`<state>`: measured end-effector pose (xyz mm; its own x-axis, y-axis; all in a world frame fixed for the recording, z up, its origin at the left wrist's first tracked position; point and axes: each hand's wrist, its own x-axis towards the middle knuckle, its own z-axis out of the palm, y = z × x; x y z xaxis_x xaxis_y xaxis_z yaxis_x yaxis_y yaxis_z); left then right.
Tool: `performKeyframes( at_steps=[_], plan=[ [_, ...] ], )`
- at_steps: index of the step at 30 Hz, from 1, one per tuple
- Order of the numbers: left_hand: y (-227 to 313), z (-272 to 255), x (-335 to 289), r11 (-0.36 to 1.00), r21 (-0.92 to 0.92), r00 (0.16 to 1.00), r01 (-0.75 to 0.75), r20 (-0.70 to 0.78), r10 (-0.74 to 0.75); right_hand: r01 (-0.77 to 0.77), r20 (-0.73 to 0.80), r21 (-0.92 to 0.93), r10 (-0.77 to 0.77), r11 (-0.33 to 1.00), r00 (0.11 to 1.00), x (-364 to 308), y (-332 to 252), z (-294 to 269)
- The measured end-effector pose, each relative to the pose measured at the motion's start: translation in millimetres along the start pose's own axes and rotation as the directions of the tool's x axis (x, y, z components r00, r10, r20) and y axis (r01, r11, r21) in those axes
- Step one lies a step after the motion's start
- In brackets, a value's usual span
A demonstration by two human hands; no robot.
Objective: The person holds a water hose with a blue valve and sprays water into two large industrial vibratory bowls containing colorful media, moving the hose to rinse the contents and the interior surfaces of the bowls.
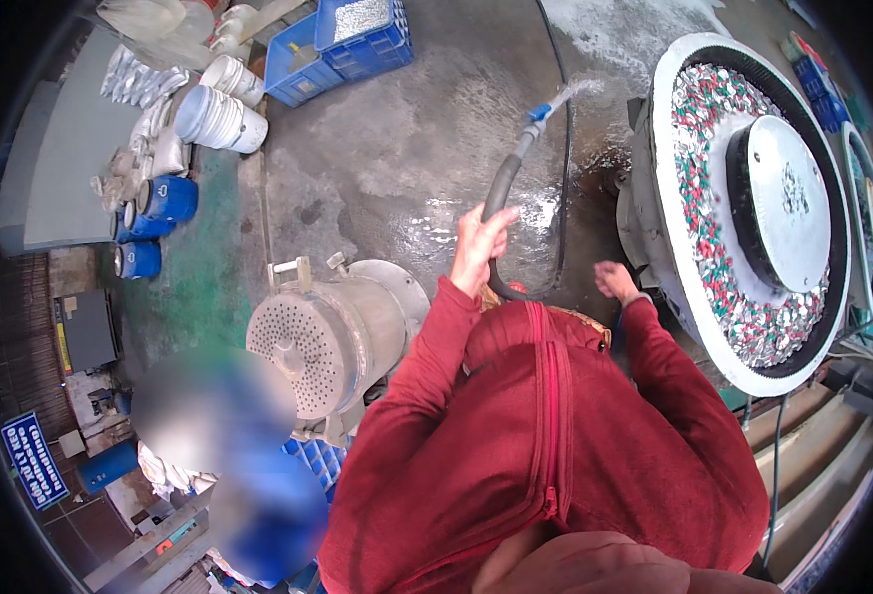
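My left hand is wrapped round a grey hose and holds it up in front of me. Past a blue valve piece at the hose's end, water sprays away toward the wet floor. To the right, my right hand is curled into a loose fist, with nothing visible in it. It is nearest to the large round bowl machine, apart from its side. Small red, green and silvery pieces fill the bowl's ring-shaped trough around a raised centre.
A metal drum with a perforated end stands at left. Farther off are blue crates, stacked white buckets and blue barrels. A dark hose runs along the wet floor. A blurred person is at lower left.
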<state>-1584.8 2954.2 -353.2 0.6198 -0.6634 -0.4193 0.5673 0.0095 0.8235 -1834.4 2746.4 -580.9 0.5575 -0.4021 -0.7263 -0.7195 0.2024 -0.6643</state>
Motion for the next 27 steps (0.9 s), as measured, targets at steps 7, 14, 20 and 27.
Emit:
performKeyframes(
  at_steps=[7,14,20,27],
  plan=[
    [62.1,-16.6,149.1,0.990,0.024,0.971,0.136,0.197,-0.138,0.046,-0.132,0.127,-0.029,0.991,0.991,99.1,-96.9,17.5],
    [142.2,-35.0,299.4,0.924,0.196,0.832,0.330,0.402,-0.382,-0.304,-0.362,0.470,0.494,0.829,0.790,86.8,-65.2,27.0],
    [227.4,-16.5,437.5,0.913,0.239,0.763,0.330,0.502,-0.407,-0.225,-0.358,0.779,0.710,0.585,0.607,46.4,-43.3,99.7],
    [232.7,18.9,538.0,0.849,0.251,0.585,0.464,0.633,-0.507,-0.435,-0.263,0.651,0.722,0.622,0.640,26.4,-38.6,226.1]
  ],
)
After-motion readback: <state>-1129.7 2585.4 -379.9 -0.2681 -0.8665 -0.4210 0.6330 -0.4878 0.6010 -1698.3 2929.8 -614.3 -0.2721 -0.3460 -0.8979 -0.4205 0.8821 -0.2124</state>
